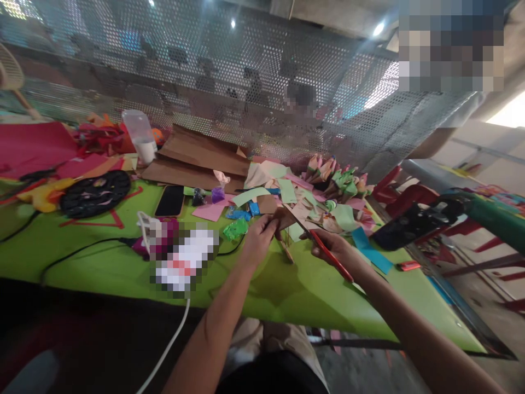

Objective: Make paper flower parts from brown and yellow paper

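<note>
The left hand's [262, 234] grip pinches brown paper [286, 219] above the green worktop [102, 273]. The right hand's [331, 245] grip is wrapped around what look like red scissors [326, 251], their tip close to the paper and the left hand; how far they are parted does not show. A slip of the right wrist could nick the left hand; too loose a pinch could let the paper buckle. A wide swing could sweep aside the blue paper [371, 250] near the right wrist.

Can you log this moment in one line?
left hand: grips brown piece; right hand: grips red-handled tool; around: paper scraps, green table
</note>
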`<state>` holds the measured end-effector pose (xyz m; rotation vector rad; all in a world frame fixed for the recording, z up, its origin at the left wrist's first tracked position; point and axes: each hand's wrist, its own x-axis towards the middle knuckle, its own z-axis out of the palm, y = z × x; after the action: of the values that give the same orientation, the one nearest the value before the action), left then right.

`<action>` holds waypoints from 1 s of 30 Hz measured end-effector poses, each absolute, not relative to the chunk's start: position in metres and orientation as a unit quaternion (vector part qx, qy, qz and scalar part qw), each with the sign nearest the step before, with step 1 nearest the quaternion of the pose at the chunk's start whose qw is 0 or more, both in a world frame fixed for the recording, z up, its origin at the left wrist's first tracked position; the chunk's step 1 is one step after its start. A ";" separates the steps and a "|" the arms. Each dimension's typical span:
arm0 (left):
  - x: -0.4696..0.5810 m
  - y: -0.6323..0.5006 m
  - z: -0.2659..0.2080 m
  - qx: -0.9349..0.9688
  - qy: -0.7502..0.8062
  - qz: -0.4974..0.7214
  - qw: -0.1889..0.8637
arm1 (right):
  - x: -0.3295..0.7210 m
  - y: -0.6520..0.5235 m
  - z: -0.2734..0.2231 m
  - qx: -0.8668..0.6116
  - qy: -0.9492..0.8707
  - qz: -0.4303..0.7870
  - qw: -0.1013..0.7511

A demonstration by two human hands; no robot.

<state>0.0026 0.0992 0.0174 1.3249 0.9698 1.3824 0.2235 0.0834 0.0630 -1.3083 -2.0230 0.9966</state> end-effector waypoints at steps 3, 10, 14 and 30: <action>0.003 0.101 0.015 0.538 0.391 0.570 0.483 | 0.225 0.083 0.067 -0.492 -0.747 0.366 0.257; 0.003 0.102 0.013 0.542 0.369 0.564 0.502 | 0.237 0.086 0.064 -0.504 -0.768 0.317 0.234; 0.003 0.101 0.016 0.554 0.358 0.554 0.507 | 0.243 0.087 0.064 -0.516 -0.774 0.291 0.222; 0.000 0.099 0.020 0.592 0.330 0.496 0.543 | 0.267 0.085 0.069 -0.522 -0.790 0.241 0.211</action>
<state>0.0000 0.0989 0.0204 1.4046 0.7840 1.1782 0.2671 0.0851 0.0694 -1.4509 -2.1958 0.6690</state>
